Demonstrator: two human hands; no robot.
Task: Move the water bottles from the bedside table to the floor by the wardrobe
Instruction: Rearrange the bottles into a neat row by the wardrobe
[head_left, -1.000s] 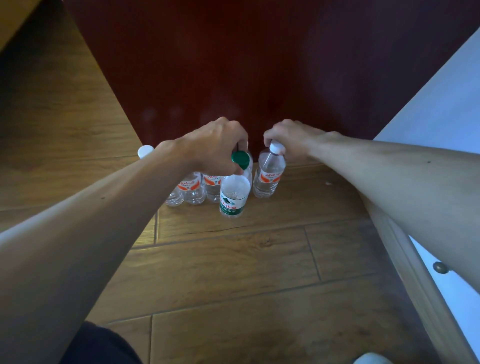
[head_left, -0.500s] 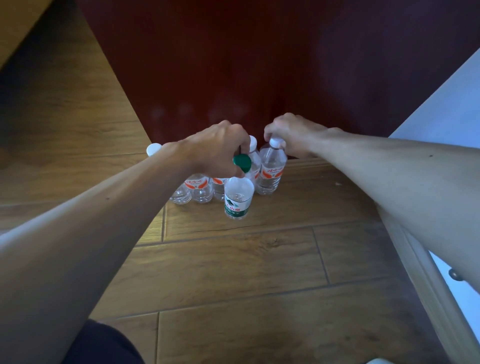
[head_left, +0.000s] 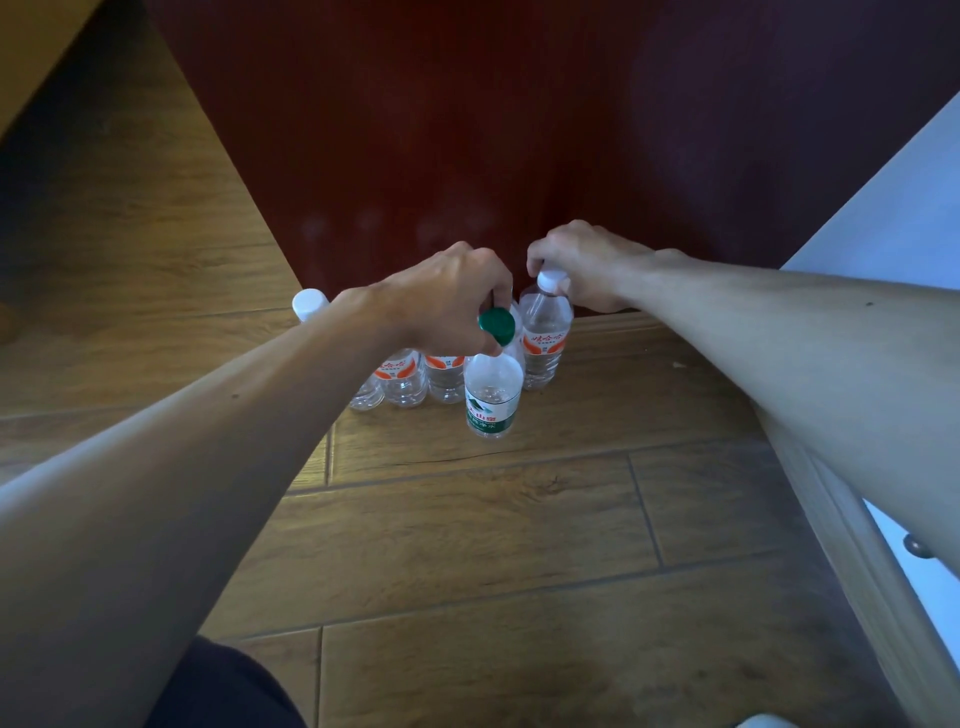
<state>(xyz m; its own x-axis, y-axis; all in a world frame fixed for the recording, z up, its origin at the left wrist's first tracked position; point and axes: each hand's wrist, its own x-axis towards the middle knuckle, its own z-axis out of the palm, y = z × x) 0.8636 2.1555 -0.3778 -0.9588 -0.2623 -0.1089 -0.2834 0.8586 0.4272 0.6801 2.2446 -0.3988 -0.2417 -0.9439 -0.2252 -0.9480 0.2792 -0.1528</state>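
Observation:
Several clear water bottles stand in a row on the wooden floor (head_left: 467, 519) against the dark red wardrobe (head_left: 519, 130). My left hand (head_left: 441, 306) pinches the neck of a green-capped bottle (head_left: 491, 397) with a green label, which stands just in front of the row. My right hand (head_left: 582, 265) grips the white cap of an orange-labelled bottle (head_left: 545, 338) at the row's right end. More orange-labelled bottles (head_left: 402, 376) sit partly hidden under my left hand and forearm; one white cap (head_left: 309, 303) shows at the far left.
A pale bed frame edge (head_left: 852, 545) with a round knob runs along the right, under my right forearm. A light wooden panel fills the upper left corner. Dark clothing shows at the bottom left.
The view has shifted slightly closer. Both hands keep their hold on the same bottles, which now stand on the floor by the wardrobe.

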